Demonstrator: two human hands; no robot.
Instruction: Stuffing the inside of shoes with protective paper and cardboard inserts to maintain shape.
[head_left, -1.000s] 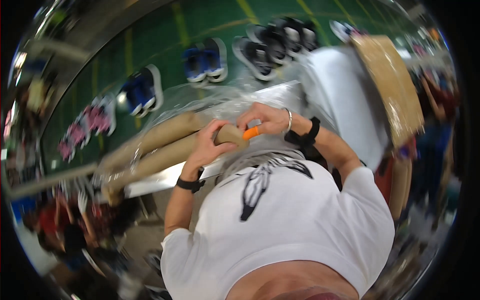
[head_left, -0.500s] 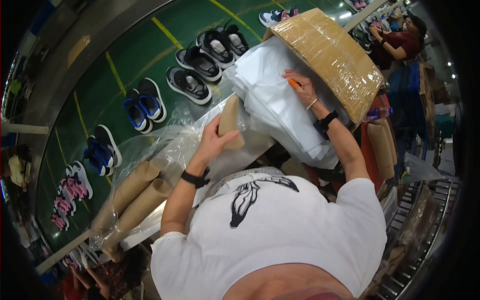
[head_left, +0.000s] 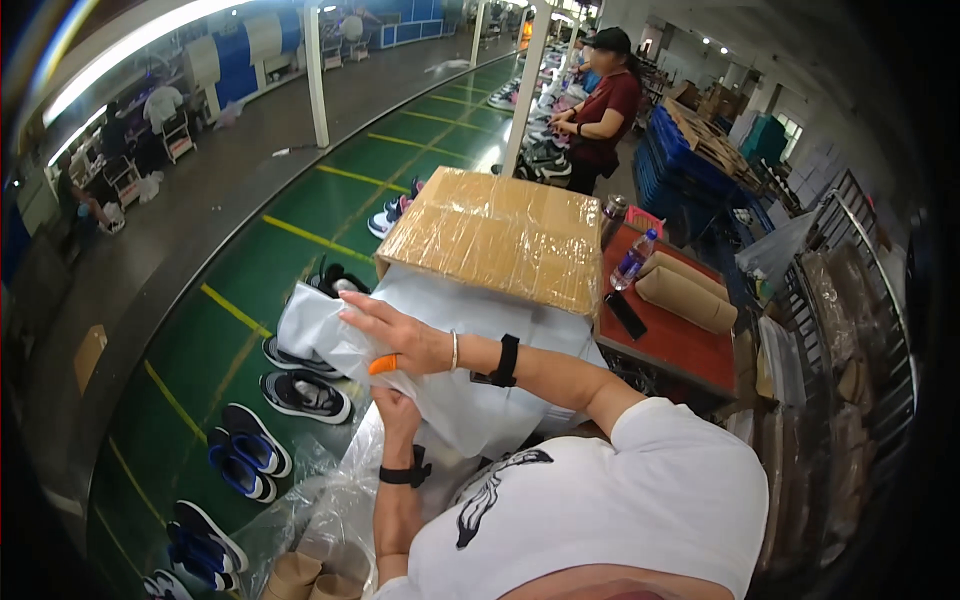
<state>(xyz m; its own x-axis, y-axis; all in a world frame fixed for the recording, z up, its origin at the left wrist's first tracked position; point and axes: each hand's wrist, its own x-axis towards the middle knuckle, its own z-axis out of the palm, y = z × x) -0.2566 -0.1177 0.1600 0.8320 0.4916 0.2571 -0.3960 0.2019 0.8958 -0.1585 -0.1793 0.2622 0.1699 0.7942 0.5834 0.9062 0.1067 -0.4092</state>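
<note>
A thin white paper sheet (head_left: 320, 330) stretches leftward from a white stack (head_left: 450, 305) under the carton, and both my hands are at it. My right hand (head_left: 400, 335) lies across the sheet with fingers extended, pinching it against the thumb. An orange piece (head_left: 383, 365) shows at that thumb. Just below, my left hand (head_left: 397, 412) is closed at the sheet's underside, its fingertips partly hidden. The brown curved cardboard piece it held earlier is out of sight. Black-and-grey sneakers (head_left: 305, 396) stand just left of my hands.
A film-wrapped cardboard carton (head_left: 490, 235) rests on the stack. Blue-lined shoes (head_left: 245, 455) stand on the green belt (head_left: 190, 360). Brown tubes (head_left: 295, 575) lie at lower left. Right, a red table (head_left: 660, 335) bears a bottle (head_left: 634, 260), phone (head_left: 626, 315) and brown rolls (head_left: 685, 290). Beyond stands a co-worker (head_left: 605, 110).
My right hand has come left from the stack, drawing a white sheet over to my left hand. The brown cardboard piece has gone from sight. The view has tilted up and turned.
</note>
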